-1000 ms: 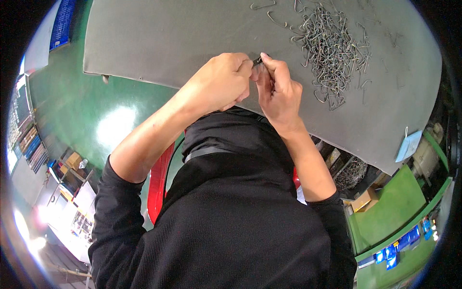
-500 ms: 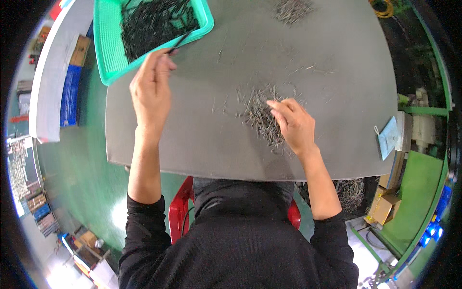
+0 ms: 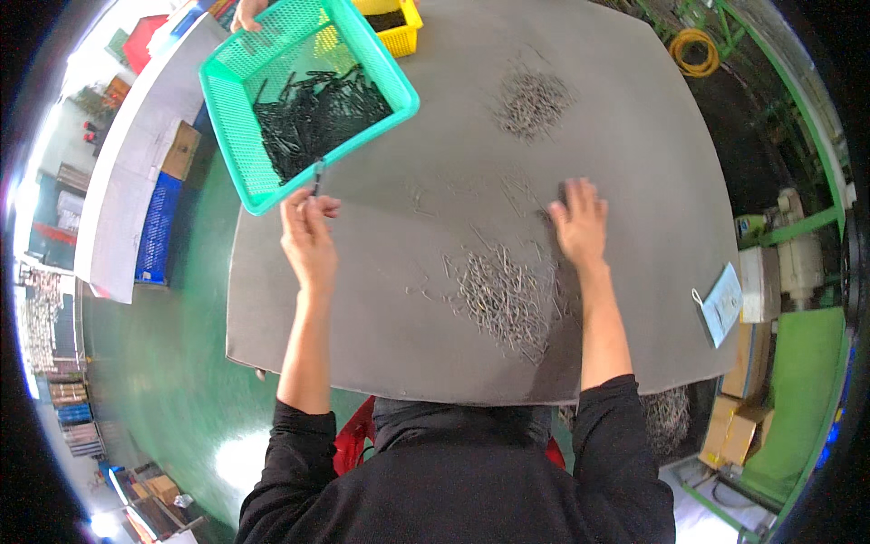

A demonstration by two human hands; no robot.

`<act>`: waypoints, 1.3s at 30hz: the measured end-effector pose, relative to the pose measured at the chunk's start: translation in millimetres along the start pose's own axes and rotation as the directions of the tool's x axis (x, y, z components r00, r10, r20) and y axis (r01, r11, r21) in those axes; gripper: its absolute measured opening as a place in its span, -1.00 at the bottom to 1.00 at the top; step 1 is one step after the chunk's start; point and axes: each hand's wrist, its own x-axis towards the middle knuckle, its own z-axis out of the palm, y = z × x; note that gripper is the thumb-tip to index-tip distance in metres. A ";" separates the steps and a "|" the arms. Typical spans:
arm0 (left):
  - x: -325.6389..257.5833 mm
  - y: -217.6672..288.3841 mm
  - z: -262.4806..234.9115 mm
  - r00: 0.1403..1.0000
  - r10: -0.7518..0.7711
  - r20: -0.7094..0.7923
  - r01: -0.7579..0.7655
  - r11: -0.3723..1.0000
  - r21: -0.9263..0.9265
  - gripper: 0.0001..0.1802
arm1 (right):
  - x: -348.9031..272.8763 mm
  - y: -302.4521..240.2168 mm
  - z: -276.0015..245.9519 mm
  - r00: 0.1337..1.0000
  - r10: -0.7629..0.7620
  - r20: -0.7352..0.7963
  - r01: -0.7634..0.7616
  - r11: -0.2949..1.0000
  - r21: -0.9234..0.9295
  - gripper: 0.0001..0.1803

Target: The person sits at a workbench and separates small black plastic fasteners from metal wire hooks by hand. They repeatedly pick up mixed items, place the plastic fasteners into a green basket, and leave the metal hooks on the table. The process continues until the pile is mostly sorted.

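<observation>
My left hand point(image 3: 310, 240) pinches a thin dark piece point(image 3: 317, 177), partly silvery, at the near corner of a green plastic basket point(image 3: 370, 143). Inside the basket lie many slender black pieces point(image 3: 317, 122). Over on the right side of the grey table, my right hand point(image 3: 582, 225) is open with its fingers spread, low over the surface; I cannot tell whether it touches. To its left are a few loose thin metal pieces point(image 3: 518, 192). A pile of small bent metal pieces point(image 3: 503, 295) lies nearer to me, between my forearms.
Another pile of metal pieces point(image 3: 533, 102) sits farther back. A co-worker's hand point(image 3: 249, 14) is at the basket's far left rim. Behind the basket stands a yellow basket point(image 3: 399, 38). A light-blue face mask point(image 3: 721, 305) lies at the table's right edge.
My right hand has left the near pile, moving farther away and to the right, and its fingers have spread. My left hand still pinches a dark piece by the green basket. The view has shifted.
</observation>
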 end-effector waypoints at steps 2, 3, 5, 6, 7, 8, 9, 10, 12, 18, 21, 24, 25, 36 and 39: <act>-4.4 6.0 10.6 1.000 0.025 -0.001 -0.025 0.999 -0.042 -0.87 | 1.6 -54.7 -13.3 0.957 -0.279 0.077 0.254 0.937 0.238 -0.43; -10.5 8.7 20.6 0.997 0.028 0.068 -0.025 0.999 -0.039 -0.87 | 2.9 -70.0 -19.1 0.913 -0.389 0.122 0.326 0.877 0.353 -0.44; -29.3 3.8 43.4 0.970 0.029 0.240 -0.026 1.000 -0.017 -0.88 | 13.8 -69.4 -24.5 0.924 -0.362 0.119 0.293 0.875 0.386 -0.45; -35.9 -4.2 52.6 0.942 0.025 0.336 -0.030 1.000 0.009 -0.88 | 24.9 -68.9 -22.4 0.928 -0.355 0.114 0.282 0.868 0.410 -0.46; -37.2 -20.1 63.5 0.934 0.010 0.356 -0.019 1.000 0.022 -0.85 | 41.6 -48.6 -18.5 0.959 -0.273 0.075 0.218 0.882 0.417 -0.46; -36.3 -39.1 83.0 0.920 0.000 0.391 -0.009 1.000 0.019 -0.82 | 60.8 -17.9 -13.1 0.987 -0.155 0.045 0.127 0.917 0.378 -0.45; -31.6 -53.6 103.4 0.904 -0.013 0.427 0.005 1.000 0.021 -0.78 | 80.1 15.9 -2.6 0.999 -0.036 0.016 0.029 0.938 0.345 -0.45; -18.8 -62.3 123.1 0.901 0.052 0.431 -0.066 0.998 0.018 -0.73 | 98.7 49.3 8.5 0.997 0.080 0.005 -0.079 0.958 0.276 -0.44; 19.7 -75.9 174.0 0.878 0.181 0.443 -0.199 0.980 -0.006 -0.62 | 136.5 116.9 25.4 0.970 0.242 -0.028 -0.235 0.960 0.150 -0.42; 167.8 -121.1 356.7 0.863 0.141 0.486 -0.161 0.987 -0.001 -0.54 | 272.4 148.6 83.0 0.988 0.126 0.084 -0.139 0.975 0.172 -0.37; 232.5 -126.9 444.0 0.844 0.293 0.449 -0.357 0.932 0.062 -0.56 | 323.6 122.4 109.1 0.989 -0.043 0.139 0.000 0.956 0.294 -0.34; 275.7 -117.4 503.4 0.771 0.231 0.593 -0.325 0.944 0.056 -0.57 | 351.4 99.9 125.0 0.977 -0.162 0.136 0.104 0.929 0.355 -0.30; 277.9 -107.1 513.3 0.714 0.238 0.658 -0.311 0.950 -0.007 -0.57 | 355.9 103.1 125.7 0.974 -0.180 0.135 0.122 0.927 0.355 -0.29; 118.3 -63.0 365.7 0.411 0.404 0.817 -0.377 0.892 -0.251 -0.63 | 198.3 26.7 60.3 0.932 -0.297 0.209 0.157 0.847 0.507 -0.38; 62.0 -53.7 300.6 0.430 0.429 0.794 -0.386 0.883 -0.267 -0.63 | 125.0 2.6 29.0 0.932 -0.319 0.170 0.189 0.831 0.522 -0.42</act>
